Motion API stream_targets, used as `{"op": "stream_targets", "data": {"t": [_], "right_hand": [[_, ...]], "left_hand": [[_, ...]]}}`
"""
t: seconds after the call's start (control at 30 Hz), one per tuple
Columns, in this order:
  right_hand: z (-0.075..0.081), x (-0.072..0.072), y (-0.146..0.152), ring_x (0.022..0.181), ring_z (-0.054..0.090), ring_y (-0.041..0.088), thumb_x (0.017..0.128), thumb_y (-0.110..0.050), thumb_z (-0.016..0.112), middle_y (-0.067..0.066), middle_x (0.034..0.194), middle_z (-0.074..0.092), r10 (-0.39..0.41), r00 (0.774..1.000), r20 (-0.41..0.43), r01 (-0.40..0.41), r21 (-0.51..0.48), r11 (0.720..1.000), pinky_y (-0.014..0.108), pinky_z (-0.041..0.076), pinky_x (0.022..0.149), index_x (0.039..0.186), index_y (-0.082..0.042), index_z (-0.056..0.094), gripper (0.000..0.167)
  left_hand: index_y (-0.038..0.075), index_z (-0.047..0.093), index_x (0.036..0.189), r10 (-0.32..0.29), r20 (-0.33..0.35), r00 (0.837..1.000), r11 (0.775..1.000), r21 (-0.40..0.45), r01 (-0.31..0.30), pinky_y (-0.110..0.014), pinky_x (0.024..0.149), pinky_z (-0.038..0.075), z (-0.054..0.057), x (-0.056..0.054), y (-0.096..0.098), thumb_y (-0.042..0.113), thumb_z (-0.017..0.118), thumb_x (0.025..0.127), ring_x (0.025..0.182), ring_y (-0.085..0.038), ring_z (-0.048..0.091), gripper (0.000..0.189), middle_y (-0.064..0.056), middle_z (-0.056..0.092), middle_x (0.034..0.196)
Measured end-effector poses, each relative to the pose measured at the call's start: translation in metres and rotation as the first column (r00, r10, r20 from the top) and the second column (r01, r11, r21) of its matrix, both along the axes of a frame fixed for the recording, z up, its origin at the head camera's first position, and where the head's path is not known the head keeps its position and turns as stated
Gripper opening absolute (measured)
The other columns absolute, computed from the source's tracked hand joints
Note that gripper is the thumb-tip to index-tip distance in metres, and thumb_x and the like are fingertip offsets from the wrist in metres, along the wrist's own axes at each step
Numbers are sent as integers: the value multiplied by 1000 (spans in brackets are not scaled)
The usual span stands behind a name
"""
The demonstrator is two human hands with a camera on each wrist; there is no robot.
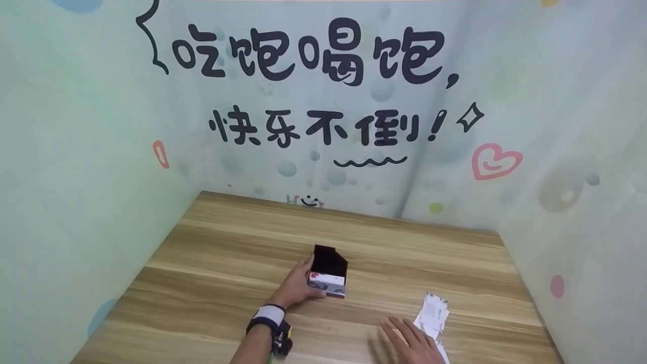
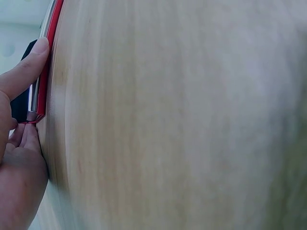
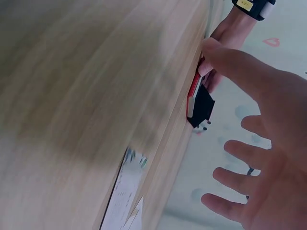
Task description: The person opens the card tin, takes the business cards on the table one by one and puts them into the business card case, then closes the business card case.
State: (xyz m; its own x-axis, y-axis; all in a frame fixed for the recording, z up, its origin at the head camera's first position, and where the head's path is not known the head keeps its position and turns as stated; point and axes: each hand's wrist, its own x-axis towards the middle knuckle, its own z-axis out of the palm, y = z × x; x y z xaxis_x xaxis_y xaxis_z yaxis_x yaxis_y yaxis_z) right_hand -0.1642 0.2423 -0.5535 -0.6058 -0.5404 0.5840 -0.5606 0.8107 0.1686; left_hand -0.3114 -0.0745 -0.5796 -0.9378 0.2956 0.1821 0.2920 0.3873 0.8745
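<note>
My left hand [image 1: 294, 285] grips an open card case [image 1: 329, 260] by its left side near the middle of the table. Its raised flap is black inside, and a white and grey printed card [image 1: 327, 279] shows in the lower part. In the left wrist view the thumb lies along the red outer edge [image 2: 44, 91] of the case, with other fingers under its near end. My right hand [image 1: 412, 343] hovers at the lower right with fingers spread and nothing held. Beside it several white printed cards [image 1: 433, 314] lie loosely overlapped on the table.
The wood-grain table [image 1: 242, 237] is bounded by pale printed walls [image 1: 91, 167] at the back and both sides. A wristband [image 1: 268, 316] with a small black and yellow device [image 1: 284, 339] is on the left wrist.
</note>
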Motion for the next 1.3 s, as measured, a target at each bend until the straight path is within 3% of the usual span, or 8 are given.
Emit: {"op": "stream_targets", "data": {"t": [0.17,0.23,0.33,0.53,0.67,0.9,1.03,1.3], "right_hand": [[4,7,14,110,64,32,72,-68,73,3,133,62,-5,976,216,19,-67,998,48,55,69,134,-18,61,80],[3,6,20,108,64,36,75,-67,73,8,132,62,30,969,243,-10,-86,996,50,56,65,133,-15,61,79],[-3,1,31,103,65,37,77,-69,69,11,129,63,78,981,176,-65,-78,995,47,57,61,131,-12,62,78],[-3,2,40,104,64,31,66,-61,81,2,128,64,35,983,178,-21,-83,996,43,56,64,130,-15,64,80],[-5,-5,50,101,64,30,70,-62,79,6,122,67,113,988,109,-103,-88,991,38,58,70,125,-10,66,76],[-10,-9,67,102,63,20,72,-47,83,8,118,66,158,969,188,-135,-130,982,32,55,74,124,-12,67,65],[-16,-14,76,103,62,19,73,-48,83,12,114,67,217,965,146,-198,-138,970,31,54,78,123,-10,67,64],[-28,-23,86,96,65,18,74,-48,82,11,107,70,276,958,81,-261,-159,952,14,47,86,121,-13,70,60]], "left_hand": [[-10,22,154,-2,13,1000,1000,10,2,-61,122,23,0,0,1,10,90,68,143,-50,33,111,-34,34,154],[-9,23,154,-3,14,1000,1000,15,3,-60,122,23,0,0,1,10,89,68,143,-49,33,110,-33,35,154],[-9,24,154,-3,3,1000,1000,11,3,-61,122,23,0,0,1,9,90,68,143,-49,33,110,-33,35,154],[-10,26,153,-3,-22,1000,1000,-5,3,-60,121,25,-1,2,0,8,90,67,142,-49,36,109,-32,38,152],[-10,25,153,-1,-21,1000,1000,-13,1,-60,121,25,-1,1,0,9,90,68,142,-49,35,110,-32,37,153],[-10,22,154,9,8,1000,1000,-28,-9,-59,121,25,4,0,0,12,90,69,143,-50,33,111,-33,35,154],[-9,22,154,24,29,999,999,-40,-23,-60,122,24,6,1,0,13,90,69,145,-51,30,112,-34,31,156],[-9,22,154,29,34,999,998,-54,-27,-59,122,24,6,2,1,13,90,70,145,-50,29,111,-33,30,157]]}}
